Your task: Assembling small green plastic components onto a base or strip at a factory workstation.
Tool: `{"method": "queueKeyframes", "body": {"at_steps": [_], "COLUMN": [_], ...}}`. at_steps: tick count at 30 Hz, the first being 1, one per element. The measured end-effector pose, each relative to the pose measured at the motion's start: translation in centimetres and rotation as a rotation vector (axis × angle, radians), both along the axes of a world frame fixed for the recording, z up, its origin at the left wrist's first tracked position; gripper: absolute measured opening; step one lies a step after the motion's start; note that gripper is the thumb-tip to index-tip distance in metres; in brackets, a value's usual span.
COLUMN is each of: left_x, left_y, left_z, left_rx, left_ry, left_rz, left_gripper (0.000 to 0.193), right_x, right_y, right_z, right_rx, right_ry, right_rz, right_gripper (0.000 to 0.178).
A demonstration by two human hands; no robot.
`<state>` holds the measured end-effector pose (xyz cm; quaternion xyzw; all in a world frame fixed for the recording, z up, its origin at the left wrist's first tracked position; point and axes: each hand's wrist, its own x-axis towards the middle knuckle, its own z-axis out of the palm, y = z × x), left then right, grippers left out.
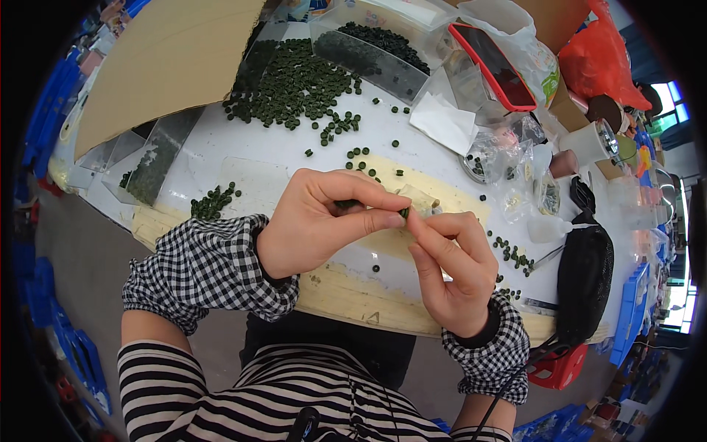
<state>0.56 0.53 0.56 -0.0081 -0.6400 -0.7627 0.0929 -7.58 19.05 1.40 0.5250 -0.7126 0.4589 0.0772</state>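
So the star here is a tiny dark green piece (404, 211), right at the fingertips, held up above the table (283, 151). The left hand (302, 228) has it pinched between thumb and index finger. The right hand (460, 276) comes in from the other side with its index fingertip right up against that spot, thumb lower and a bit apart. Can't tell whether those right fingers are gripping anything; it's too small to see. There's also a dark green patch behind the left fingers, but whether it's in the hand or on the table, no idea.

Just beyond the grip there's a small pale block (418, 197) on a yellowish sheet (471, 206). One lone green piece (375, 268) lies on the near side of the grip, toward the wooden table edge (353, 302). A small cluster (210, 203) of the same sits off to the left, past the left wrist, and more loose ones (508, 250) are scattered to the right of the right hand.

Farther out past the grip is a big heap of green pieces (291, 85), with a clear bin (405, 87) of darker bits behind it. Far left there's a tilted cardboard sheet (169, 59) over another clear bin (166, 147). Beyond the grip to the right: a white tissue (443, 123), then a red-cased phone (495, 66). A black pouch (585, 276) lies well over to the right.
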Motion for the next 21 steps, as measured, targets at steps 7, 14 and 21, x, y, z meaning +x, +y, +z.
{"method": "queueKeyframes", "body": {"at_steps": [7, 14, 21], "left_x": [0.01, 0.0, -0.07], "left_y": [-0.04, -0.02, -0.15], "left_z": [-0.29, -0.36, -0.46], "left_rx": [-0.011, -0.038, -0.173], "left_ry": [0.01, 0.037, 0.148], "left_rz": [-0.013, 0.0, 0.033], "left_gripper": [0.019, 0.019, 0.02], "right_x": [-0.12, -0.1, 0.1], "right_y": [0.01, -0.08, 0.04], "right_z": [0.03, 0.0, 0.05], "right_rx": [0.013, 0.018, 0.019], "right_ry": [0.063, 0.057, 0.002], "right_rz": [0.018, 0.028, 0.032], "right_gripper": [0.039, 0.041, 0.038]}}
